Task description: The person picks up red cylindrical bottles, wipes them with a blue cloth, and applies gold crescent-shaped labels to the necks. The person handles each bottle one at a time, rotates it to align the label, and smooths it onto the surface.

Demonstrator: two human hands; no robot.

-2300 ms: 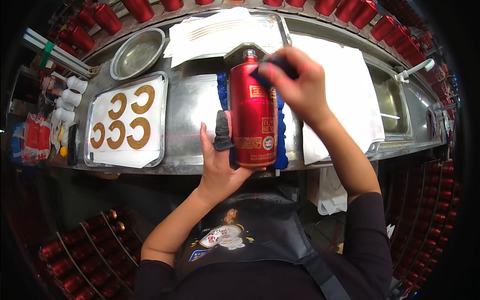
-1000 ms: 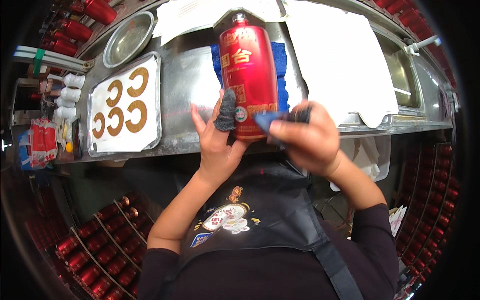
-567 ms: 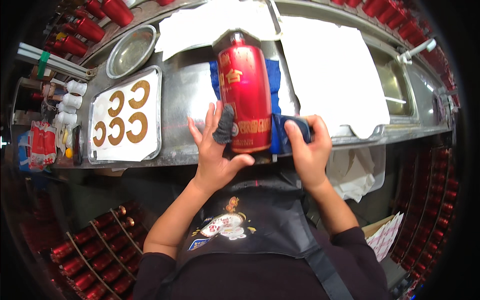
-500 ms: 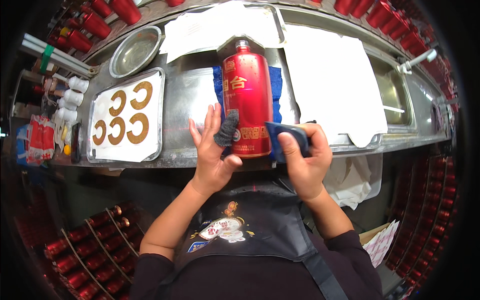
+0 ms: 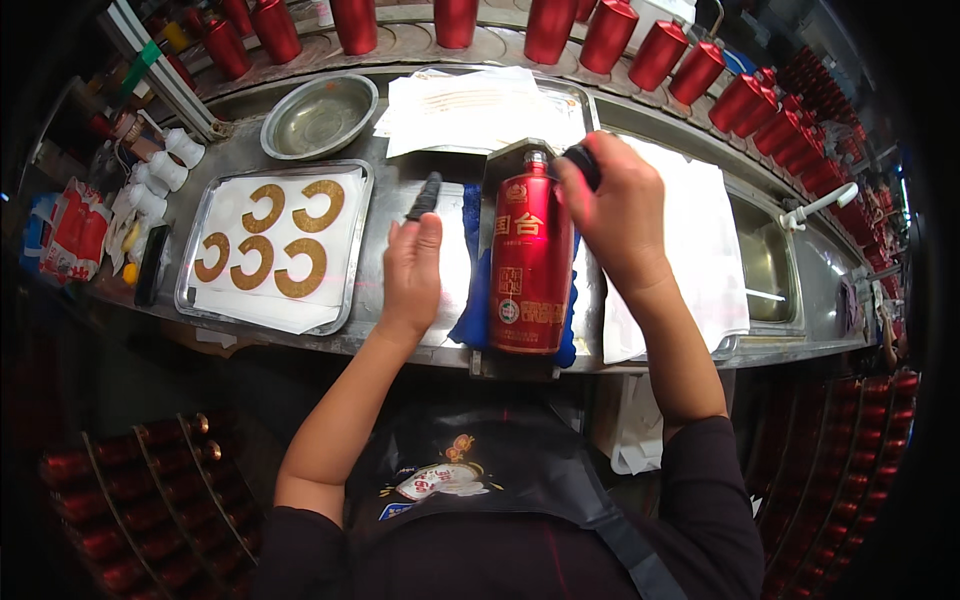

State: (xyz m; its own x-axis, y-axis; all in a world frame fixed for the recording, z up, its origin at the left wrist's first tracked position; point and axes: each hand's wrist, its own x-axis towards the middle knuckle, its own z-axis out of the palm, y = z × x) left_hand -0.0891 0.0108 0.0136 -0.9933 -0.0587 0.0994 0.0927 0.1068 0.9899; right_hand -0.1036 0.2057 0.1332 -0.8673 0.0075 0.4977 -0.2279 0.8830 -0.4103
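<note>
A red bottle with gold print lies on its back on a blue cloth, its silver neck pointing away from me. Beside its neck, my right hand grips a dark scraper, mostly hidden by the fingers; only a rounded black part shows. Left of the bottle, apart from it, my left hand is raised edge-on with fingers extended and nothing visible in it. One finger wears a dark grey finger cot. Gold C-shaped labels lie on white paper in a metal tray to the left.
A metal bowl stands at the back left, near white sheets. More white paper lies at right, before a sink with a white tap. Red bottles line the far conveyor; racks hold others below.
My right hand has moved from the bottle's lower right side up to its neck, with the scraper. My left hand has drawn off the bottle to the left, its fingers closer together.
</note>
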